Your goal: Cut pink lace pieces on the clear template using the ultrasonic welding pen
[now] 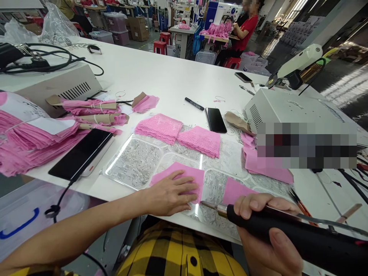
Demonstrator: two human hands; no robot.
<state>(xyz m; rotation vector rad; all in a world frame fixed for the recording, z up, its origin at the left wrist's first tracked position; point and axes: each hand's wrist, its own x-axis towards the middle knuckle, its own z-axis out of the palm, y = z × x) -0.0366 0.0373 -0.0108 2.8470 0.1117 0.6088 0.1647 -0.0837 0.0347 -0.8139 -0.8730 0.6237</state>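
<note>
My left hand lies flat on a pink fabric piece, fingers spread over it. My right hand is wrapped round the thick black handle of a handheld tool with a narrow metal tip. That tip meets or nearly meets the fabric's lower right corner. Underneath is a grey marble-patterned sheet. Just right of the tip lies another pink piece, partly behind my right hand. Beyond my left hand sit two stacks of pink lace-like pieces, a left stack and a right stack.
Bundled pink fabric and a cabled black phone are at left. Another phone and a marker lie beyond the stacks. Vented boxes stand left and right. A person in red sits farther back.
</note>
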